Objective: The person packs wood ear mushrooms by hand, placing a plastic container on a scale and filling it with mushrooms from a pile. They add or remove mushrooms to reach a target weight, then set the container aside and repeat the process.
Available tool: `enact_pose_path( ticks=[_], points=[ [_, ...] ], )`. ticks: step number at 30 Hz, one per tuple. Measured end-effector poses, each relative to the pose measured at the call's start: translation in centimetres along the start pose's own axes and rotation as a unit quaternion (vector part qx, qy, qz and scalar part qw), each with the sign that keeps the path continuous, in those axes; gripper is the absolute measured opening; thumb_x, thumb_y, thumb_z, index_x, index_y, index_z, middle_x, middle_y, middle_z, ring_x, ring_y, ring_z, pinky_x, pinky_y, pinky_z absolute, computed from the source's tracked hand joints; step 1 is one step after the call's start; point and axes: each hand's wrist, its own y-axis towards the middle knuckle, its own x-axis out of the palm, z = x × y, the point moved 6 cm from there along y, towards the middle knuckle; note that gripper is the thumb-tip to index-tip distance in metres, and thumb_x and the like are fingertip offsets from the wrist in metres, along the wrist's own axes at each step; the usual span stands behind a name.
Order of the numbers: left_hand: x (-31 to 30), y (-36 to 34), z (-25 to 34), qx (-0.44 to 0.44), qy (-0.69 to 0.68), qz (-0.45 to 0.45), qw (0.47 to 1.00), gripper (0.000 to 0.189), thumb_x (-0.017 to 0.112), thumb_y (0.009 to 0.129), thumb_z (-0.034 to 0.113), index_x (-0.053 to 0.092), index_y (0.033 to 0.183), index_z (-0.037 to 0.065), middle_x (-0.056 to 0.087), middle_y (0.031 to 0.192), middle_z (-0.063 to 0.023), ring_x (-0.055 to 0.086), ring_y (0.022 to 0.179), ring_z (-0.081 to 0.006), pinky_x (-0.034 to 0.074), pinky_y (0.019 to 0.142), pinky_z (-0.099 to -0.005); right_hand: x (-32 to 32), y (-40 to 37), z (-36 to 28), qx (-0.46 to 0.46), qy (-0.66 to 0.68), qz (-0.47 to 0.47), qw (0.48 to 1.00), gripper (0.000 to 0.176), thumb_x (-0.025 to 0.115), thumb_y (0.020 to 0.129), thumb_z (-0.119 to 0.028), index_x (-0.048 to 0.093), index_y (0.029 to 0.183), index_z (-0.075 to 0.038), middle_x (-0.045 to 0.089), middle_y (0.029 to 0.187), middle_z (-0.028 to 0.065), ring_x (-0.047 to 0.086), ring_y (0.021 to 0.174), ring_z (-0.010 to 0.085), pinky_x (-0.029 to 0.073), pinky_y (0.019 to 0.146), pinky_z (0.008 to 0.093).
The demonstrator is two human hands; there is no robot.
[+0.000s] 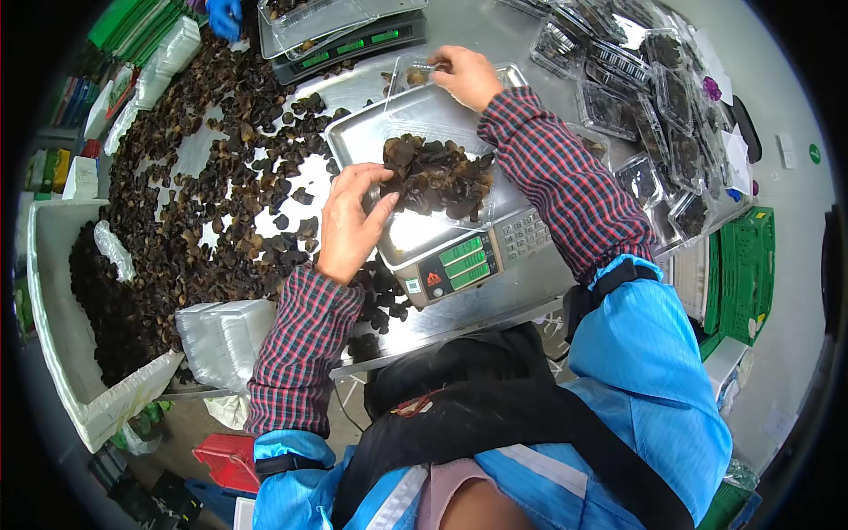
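A clear plastic clamshell box heaped with dark wood ear mushrooms [437, 177] lies on the metal pan [344, 137] of a digital scale. At its left end my left hand [352, 221] touches the mushrooms, thumb and fingers apart. My right hand [468, 78] is closed on the far edge of the raised clear lid [411, 75], its fingertips partly hidden. On the scale's near side the lit green display [465, 262] and keypad [523, 237] face me.
Loose wood ears [203, 230] spread over the table at left, beside a white foam box [62, 309] and stacked clear trays [225, 340]. Filled boxes [654, 106] pile up at right. Behind stands another scale [349, 49]; a blue-gloved hand [224, 18] is at top left.
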Motion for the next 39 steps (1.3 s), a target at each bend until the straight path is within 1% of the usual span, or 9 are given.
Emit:
enact_pose_path(
  ticks=[15, 18, 21, 27, 29, 30, 32, 34, 39],
  points=[
    [0.0, -0.5, -1.9, -0.041, -0.025, 0.003, 0.999, 0.041, 0.071, 0.08, 0.006, 0.059, 0.119, 0.003, 0.058, 0.115, -0.0091, 0.06, 0.092, -0.0196, 0.052, 0.078, -0.0309, -2.7, -9.7, -6.3, -0.051, 0.113, -0.19, 0.974, 0.039, 0.077, 0.075, -0.027, 0.066, 0.105, -0.004, 0.062, 0.104, 0.0114, 0.063, 0.093, 0.0249, 0.051, 0.084, 0.035],
    [0.7, -0.4, -2.5, -0.075, -0.025, -0.007, 0.997, 0.049, 0.072, 0.079, 0.004, 0.055, 0.124, 0.003, 0.056, 0.118, -0.0094, 0.059, 0.089, -0.0181, 0.053, 0.075, -0.0302, -4.1, -11.2, -4.4, -0.145, 0.053, -0.051, 0.987, 0.045, 0.075, 0.078, -0.029, 0.063, 0.114, -0.005, 0.057, 0.112, 0.0141, 0.058, 0.103, 0.0282, 0.047, 0.091, 0.0384],
    [1.4, -0.4, -4.3, -0.083, -0.044, 0.017, 0.995, 0.055, 0.075, 0.072, 0.004, 0.054, 0.123, 0.0, 0.059, 0.11, -0.0139, 0.06, 0.083, -0.0229, 0.051, 0.076, -0.0344, -4.2, -11.4, 1.8, 0.104, 0.108, 0.083, 0.985, 0.058, 0.071, 0.082, -0.027, 0.05, 0.131, -0.003, 0.054, 0.121, 0.0175, 0.055, 0.109, 0.0298, 0.044, 0.096, 0.0398],
    [1.8, -0.5, -5.5, -0.178, -0.179, -0.037, 0.967, 0.05, 0.069, 0.087, 0.017, 0.053, 0.131, 0.001, 0.064, 0.102, -0.0084, 0.059, 0.079, -0.0128, 0.051, 0.069, -0.0267, -2.2, -10.4, 2.8, 0.218, 0.645, 0.023, 0.732, 0.059, 0.047, 0.086, 0.0, 0.031, 0.143, 0.001, 0.05, 0.13, 0.0195, 0.053, 0.111, 0.0254, 0.046, 0.091, 0.0352],
    [1.1, -1.3, -5.6, -0.256, -0.315, -0.047, 0.913, 0.051, 0.057, 0.096, 0.034, 0.051, 0.131, -0.002, 0.062, 0.102, -0.008, 0.06, 0.076, -0.0132, 0.053, 0.068, -0.0269, -4.2, -11.9, 2.9, 0.143, 0.585, -0.01, 0.798, 0.063, 0.04, 0.081, 0.005, 0.037, 0.143, -0.005, 0.053, 0.126, 0.0177, 0.055, 0.106, 0.0254, 0.046, 0.091, 0.0357],
    [0.7, -1.8, -5.6, -0.274, -0.347, -0.049, 0.896, 0.051, 0.058, 0.096, 0.032, 0.051, 0.131, -0.004, 0.061, 0.101, -0.008, 0.061, 0.077, -0.0141, 0.054, 0.069, -0.027, -6.5, -13.7, 1.2, -0.044, 0.206, 0.019, 0.977, 0.066, 0.039, 0.08, 0.005, 0.039, 0.144, -0.011, 0.055, 0.122, 0.0162, 0.055, 0.104, 0.0245, 0.046, 0.091, 0.0355],
    [0.9, -2.4, -5.7, -0.27, -0.36, -0.071, 0.89, 0.048, 0.061, 0.094, 0.024, 0.049, 0.13, -0.006, 0.06, 0.099, -0.0082, 0.064, 0.079, -0.0159, 0.056, 0.07, -0.0267, -6.8, -18.0, -2.7, -0.215, -0.225, 0.039, 0.95, 0.07, 0.039, 0.078, 0.005, 0.04, 0.145, -0.016, 0.056, 0.118, 0.0148, 0.055, 0.102, 0.0236, 0.046, 0.091, 0.0352],
    [1.7, -2.5, -5.7, -0.24, -0.358, -0.091, 0.898, 0.046, 0.064, 0.088, 0.003, 0.045, 0.129, -0.006, 0.059, 0.094, -0.0089, 0.067, 0.083, -0.0184, 0.057, 0.072, -0.026, -4.6, -20.8, -2.0, 0.089, 0.078, -0.2, 0.973, 0.074, 0.045, 0.084, -0.002, 0.025, 0.152, -0.023, 0.063, 0.089, 0.0121, 0.059, 0.074, 0.0197, 0.052, 0.07, 0.0355],
    [2.4, -2.0, -6.3, -0.243, -0.386, -0.108, 0.883, 0.042, 0.062, 0.086, -0.005, 0.045, 0.124, -0.004, 0.059, 0.088, -0.0056, 0.067, 0.08, -0.017, 0.057, 0.067, -0.0239, -2.2, -22.2, -3.0, 0.229, 0.398, -0.202, 0.865, 0.081, 0.045, 0.089, 0.002, 0.004, 0.154, -0.023, 0.061, 0.079, 0.0067, 0.051, 0.057, 0.0054, 0.043, 0.046, 0.0196]
  ],
)
